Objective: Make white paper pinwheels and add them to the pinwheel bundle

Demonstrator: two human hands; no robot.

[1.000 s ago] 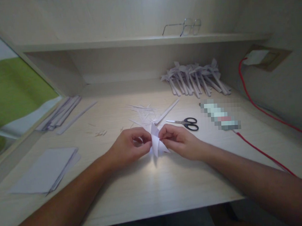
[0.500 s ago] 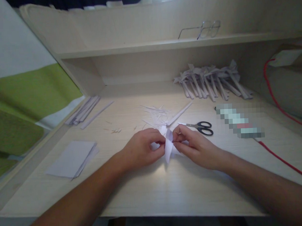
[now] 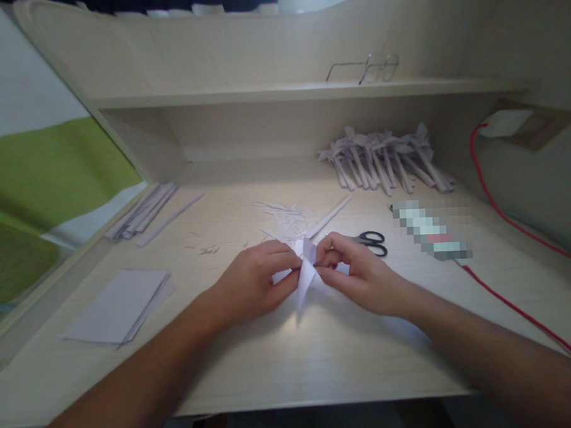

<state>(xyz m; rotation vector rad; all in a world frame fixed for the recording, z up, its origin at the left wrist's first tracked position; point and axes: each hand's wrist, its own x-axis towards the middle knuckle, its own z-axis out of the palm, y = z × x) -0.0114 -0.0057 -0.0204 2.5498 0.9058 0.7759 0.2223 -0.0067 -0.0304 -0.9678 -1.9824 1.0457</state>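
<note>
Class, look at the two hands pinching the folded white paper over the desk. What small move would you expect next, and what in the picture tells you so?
Probably a firmer pinch to crease the fold. The left hand and right hand both grip the folded white paper at its middle, held just above the desk, and its flaps look loose and uncreased.

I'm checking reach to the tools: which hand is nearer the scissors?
Right. The right hand lies just in front of the scissors, almost touching them; the left hand sits farther left, beyond the folded paper both hands pinch.
</note>
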